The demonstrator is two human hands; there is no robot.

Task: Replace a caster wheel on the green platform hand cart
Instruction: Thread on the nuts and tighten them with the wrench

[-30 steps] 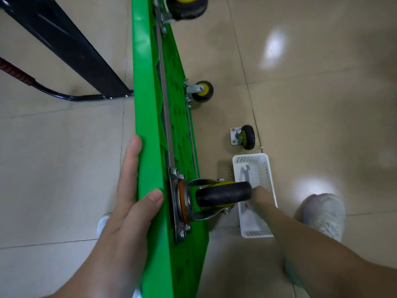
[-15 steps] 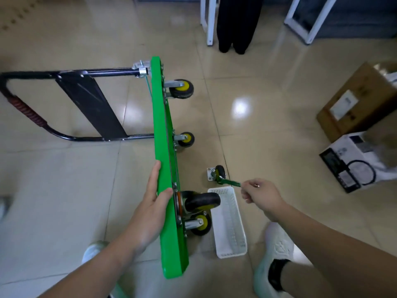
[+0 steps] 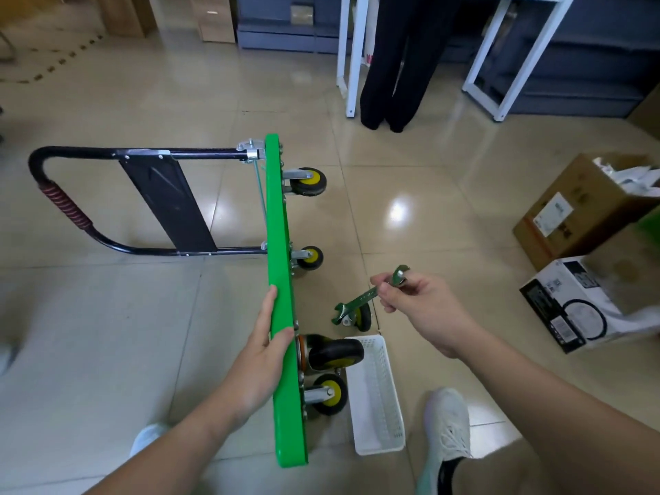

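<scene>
Raised since 0.5 s ago, the right hand (image 3: 425, 312) pinches the green wrench (image 3: 368, 296) near its ring end, fingers curled round the shank, above the loose caster (image 3: 359, 317) on the floor. Left hand (image 3: 264, 351) grips the upper edge of the green platform (image 3: 282, 244) (cart tipped on its side, 4 mounted casters (image 3: 334, 353) facing right), thumb over the rim. White basket (image 3: 378, 398) lies just beside the nearest 2

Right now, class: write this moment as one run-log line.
left hand: grips cart deck, stood on edge | right hand: pinches wrench | loose caster: on floor | basket: beside cart deck
</scene>
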